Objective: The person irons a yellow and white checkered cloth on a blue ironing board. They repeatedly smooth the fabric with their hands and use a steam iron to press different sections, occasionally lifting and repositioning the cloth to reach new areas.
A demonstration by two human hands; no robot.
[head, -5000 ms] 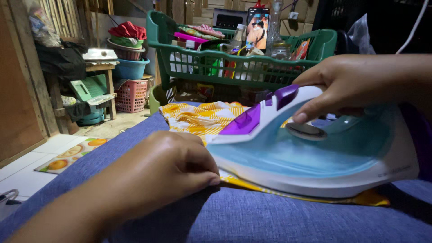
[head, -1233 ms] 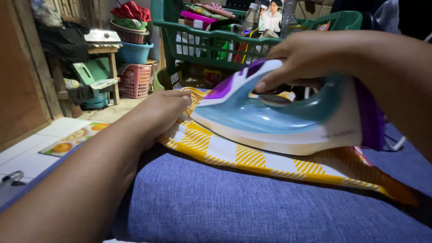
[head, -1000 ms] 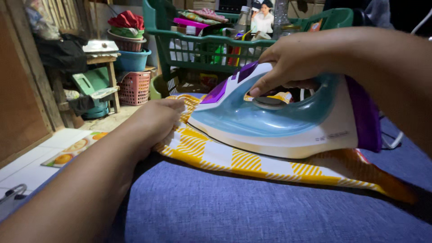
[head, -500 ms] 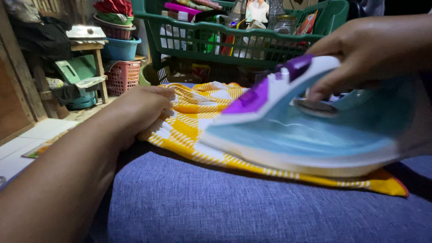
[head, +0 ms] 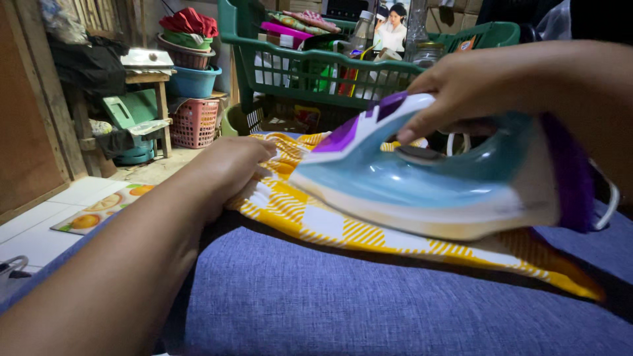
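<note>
Resting spot: one teal, white and purple steam iron (head: 435, 181) lies flat on one yellow-and-white checked cloth (head: 316, 221), its pointed nose toward the left hand.
Cloth edges: the near hem runs slantwise across the blue padded surface (head: 369, 310); its right corner tapers off under the iron's heel.
Open room: a broad bare band of blue padding lies nearer the camera than the iron; beyond the iron, one green plastic basket (head: 297, 69) crowds close.
Right hand: the right hand (head: 475, 86) is wrapped over the iron's handle, thumb tip by the dial.
Left hand: the left hand (head: 227, 171) is loosely curled, pressing the cloth just beside the iron's nose.
Further left of the iron: one pink basket (head: 194, 122) and one blue basin (head: 193, 82).
</note>
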